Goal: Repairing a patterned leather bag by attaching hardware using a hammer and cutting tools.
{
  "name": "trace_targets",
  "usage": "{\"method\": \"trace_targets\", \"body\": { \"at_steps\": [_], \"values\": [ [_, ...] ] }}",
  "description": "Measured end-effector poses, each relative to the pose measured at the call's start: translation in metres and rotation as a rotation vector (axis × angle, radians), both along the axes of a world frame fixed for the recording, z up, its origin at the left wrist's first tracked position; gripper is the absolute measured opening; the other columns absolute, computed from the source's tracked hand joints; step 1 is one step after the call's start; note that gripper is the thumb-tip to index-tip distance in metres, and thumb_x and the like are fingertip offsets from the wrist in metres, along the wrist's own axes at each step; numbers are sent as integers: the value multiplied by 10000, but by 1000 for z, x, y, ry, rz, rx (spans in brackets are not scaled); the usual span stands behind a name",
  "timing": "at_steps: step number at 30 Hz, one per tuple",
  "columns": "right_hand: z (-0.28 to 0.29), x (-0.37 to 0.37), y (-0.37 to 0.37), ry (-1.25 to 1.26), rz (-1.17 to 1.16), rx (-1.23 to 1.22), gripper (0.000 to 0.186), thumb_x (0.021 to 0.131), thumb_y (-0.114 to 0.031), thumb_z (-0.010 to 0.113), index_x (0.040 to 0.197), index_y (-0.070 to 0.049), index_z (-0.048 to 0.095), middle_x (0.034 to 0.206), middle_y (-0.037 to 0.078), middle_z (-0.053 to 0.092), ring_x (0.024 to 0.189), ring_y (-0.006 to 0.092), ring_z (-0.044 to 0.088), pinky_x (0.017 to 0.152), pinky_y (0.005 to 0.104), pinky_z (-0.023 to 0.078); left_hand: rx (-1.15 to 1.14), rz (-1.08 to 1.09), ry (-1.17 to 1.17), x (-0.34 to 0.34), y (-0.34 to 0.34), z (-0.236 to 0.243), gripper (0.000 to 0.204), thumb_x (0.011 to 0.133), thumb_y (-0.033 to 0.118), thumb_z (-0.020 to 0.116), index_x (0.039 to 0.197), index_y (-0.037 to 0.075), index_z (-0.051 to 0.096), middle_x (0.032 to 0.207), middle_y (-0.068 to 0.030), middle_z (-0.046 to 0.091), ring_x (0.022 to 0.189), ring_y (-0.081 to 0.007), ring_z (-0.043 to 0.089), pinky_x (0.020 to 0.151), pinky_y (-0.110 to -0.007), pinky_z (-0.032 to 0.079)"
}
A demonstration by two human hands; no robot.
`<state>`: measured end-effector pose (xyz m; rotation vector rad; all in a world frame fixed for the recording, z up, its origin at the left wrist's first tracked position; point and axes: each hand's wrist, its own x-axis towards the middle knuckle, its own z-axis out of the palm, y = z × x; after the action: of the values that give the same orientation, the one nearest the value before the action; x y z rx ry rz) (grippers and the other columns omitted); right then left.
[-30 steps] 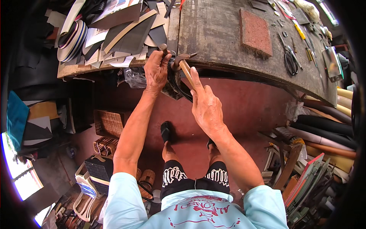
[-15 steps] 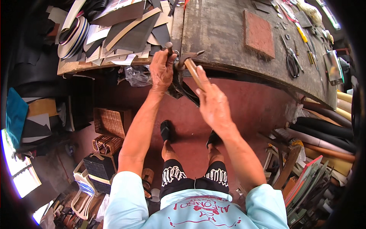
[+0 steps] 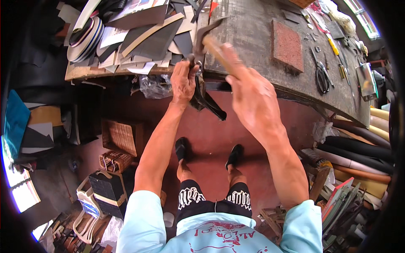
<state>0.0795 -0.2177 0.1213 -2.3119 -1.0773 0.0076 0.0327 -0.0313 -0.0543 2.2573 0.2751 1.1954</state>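
My right hand is wrapped round the wooden handle of a hammer. Blurred by motion, the hammer's dark curved head is raised over the bench edge. At that edge my left hand is closed on a short metal rod-shaped tool, whose blunt end points up. Right beside those fingers shows a shiny metal ring. A black strap-like piece, which looks like leather, hangs below the edge near my left hand. The lower end of the tool is hidden by the fingers.
The worn wooden bench spans the far side. On it lie a reddish rectangular slab, black-handled scissors and, at left, stacked leather and card scraps. Rolled material is piled at right; wicker baskets stand at left.
My right hand has lifted the hammer up and away from the rod's top, where its head was close before. My left hand stays at the bench edge. The black strap's hanging end has shifted slightly.
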Motion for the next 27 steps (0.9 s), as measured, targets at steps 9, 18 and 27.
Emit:
{"method": "trace_targets", "body": {
  "at_steps": [9, 18, 27],
  "values": [
    [-90, -50, -23, 138, -161, -80, 723, 923, -81, 610, 1555, -235, 293, 799, 164, 552, 630, 385, 631, 577, 491, 542, -153, 25, 74, 3, -4, 4, 152, 983, 171, 599, 981, 20, 580, 869, -126, 617, 777, -307, 601, 704, -388, 481],
    [-94, -55, -18, 240, -175, -46, 751, 928, -61, 598, 1568, -249, 252, 805, 162, 516, 647, 382, 622, 586, 503, 531, -366, -105, 141, -3, -5, 33, 183, 965, 191, 642, 987, 11, 619, 882, -103, 641, 776, -239, 632, 704, -326, 490],
    [-94, -56, -17, 243, -188, -58, 749, 932, -52, 584, 1572, -238, 242, 808, 169, 514, 654, 383, 625, 590, 502, 527, -277, -260, 319, 7, 10, 49, 177, 918, 161, 681, 966, -8, 664, 888, -127, 633, 764, -316, 616, 691, -358, 476]
  ]
}}
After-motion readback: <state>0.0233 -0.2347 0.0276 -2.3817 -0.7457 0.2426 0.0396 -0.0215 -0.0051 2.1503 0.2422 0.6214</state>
